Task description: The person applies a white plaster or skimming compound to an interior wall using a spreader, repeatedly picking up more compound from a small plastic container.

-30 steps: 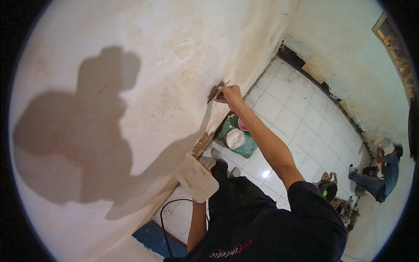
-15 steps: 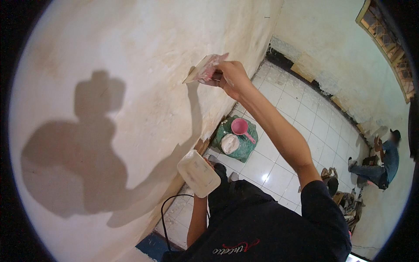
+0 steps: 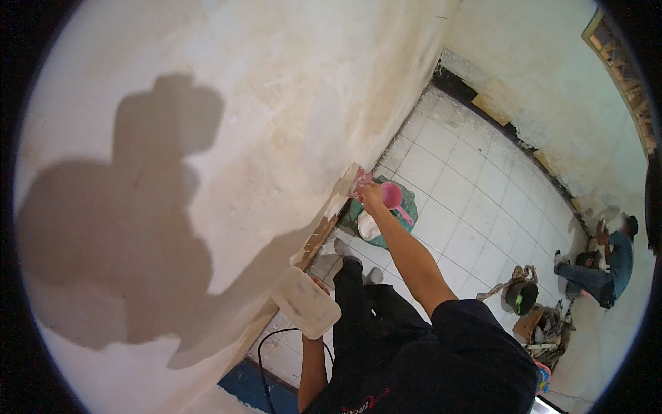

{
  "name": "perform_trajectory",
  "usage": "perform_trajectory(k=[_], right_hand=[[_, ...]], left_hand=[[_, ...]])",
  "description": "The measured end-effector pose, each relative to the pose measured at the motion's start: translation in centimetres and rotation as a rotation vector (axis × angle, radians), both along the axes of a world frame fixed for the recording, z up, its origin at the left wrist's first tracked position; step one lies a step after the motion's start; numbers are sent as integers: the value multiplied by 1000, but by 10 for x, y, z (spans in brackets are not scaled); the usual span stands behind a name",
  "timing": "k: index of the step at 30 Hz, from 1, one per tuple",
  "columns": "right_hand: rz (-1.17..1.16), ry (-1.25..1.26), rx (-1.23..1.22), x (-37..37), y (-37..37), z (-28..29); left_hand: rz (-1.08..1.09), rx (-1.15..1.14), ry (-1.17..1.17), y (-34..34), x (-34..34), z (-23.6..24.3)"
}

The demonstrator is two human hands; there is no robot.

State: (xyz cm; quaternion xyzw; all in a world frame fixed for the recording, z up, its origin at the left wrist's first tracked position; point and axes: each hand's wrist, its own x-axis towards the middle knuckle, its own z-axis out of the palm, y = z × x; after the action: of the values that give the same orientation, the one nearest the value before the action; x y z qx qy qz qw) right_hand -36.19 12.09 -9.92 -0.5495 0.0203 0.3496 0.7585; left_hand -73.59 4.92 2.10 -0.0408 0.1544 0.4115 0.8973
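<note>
My right hand (image 3: 369,194) grips a spreader (image 3: 352,179) with pink smeared on it, low against the stained white wall (image 3: 276,103), near the floor edge. My left hand (image 3: 317,290) holds an off-white plastic tray (image 3: 301,304) beside the wall; the tray covers part of that hand. Below my right hand, a pink dipper (image 3: 392,194) and a white tub of pale material (image 3: 367,224) rest on a green sheet (image 3: 407,207), partly hidden by my forearm.
A co-worker (image 3: 610,262) in blue works at the opposite wall on the right. A dark bucket (image 3: 524,300) and piled cloths and debris (image 3: 545,328) lie on the tiled floor (image 3: 469,214). A black cable (image 3: 265,345) loops beside my left arm. A window grille (image 3: 617,62) is upper right.
My right hand with the spreader rose along the wall, then dropped to near the floor edge. The tray in my left hand shifted slightly. The view moved a little.
</note>
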Motion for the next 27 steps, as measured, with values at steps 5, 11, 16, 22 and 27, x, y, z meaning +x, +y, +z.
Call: perform_trajectory(k=[5, 11, 16, 22, 27], right_hand=[[17, 66, 112, -24, 26, 30], [109, 23, 197, -47, 17, 93], [179, -22, 201, -73, 16, 174], [175, -93, 257, -95, 14, 251], [203, -132, 339, -99, 9, 305]], left_hand=[[-29, 32, 22, 5, -16, -16], [25, -368, -325, 10, -5, 11], [-95, 90, -99, 15, 2, -6], [-103, 25, -147, 11, 18, -7], [-161, 95, -154, 6, 27, 1]])
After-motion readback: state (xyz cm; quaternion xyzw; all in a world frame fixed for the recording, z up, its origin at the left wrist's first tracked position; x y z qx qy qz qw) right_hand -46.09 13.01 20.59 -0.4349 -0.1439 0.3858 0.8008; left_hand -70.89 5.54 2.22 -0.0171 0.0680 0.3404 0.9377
